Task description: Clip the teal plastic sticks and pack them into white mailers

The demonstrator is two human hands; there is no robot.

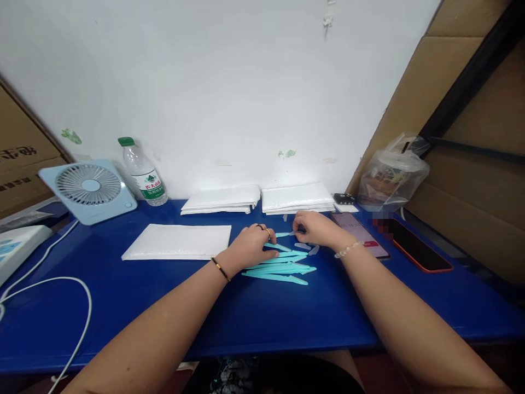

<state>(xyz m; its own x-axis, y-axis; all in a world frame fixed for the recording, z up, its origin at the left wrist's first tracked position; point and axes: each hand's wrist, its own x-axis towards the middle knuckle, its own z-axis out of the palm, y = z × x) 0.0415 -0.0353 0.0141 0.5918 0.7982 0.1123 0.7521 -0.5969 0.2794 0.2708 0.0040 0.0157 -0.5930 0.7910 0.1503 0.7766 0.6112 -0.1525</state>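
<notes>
My left hand is closed on the handle of a turquoise eyebrow razor, which points to the right. At that razor's tip, my right hand pinches a small translucent blade cap; whether the cap is fully on the blade cannot be made out. Below my hands, several turquoise razors lie in a loose pile, tips to the right. Loose translucent caps rest beside the pile, under my right hand, and another cap lies farther back.
White padded envelopes lie left, with two stacks along the wall. A fan and water bottle stand back left. Right are two phones and a bagged cup. A white cable crosses the blue table's left side.
</notes>
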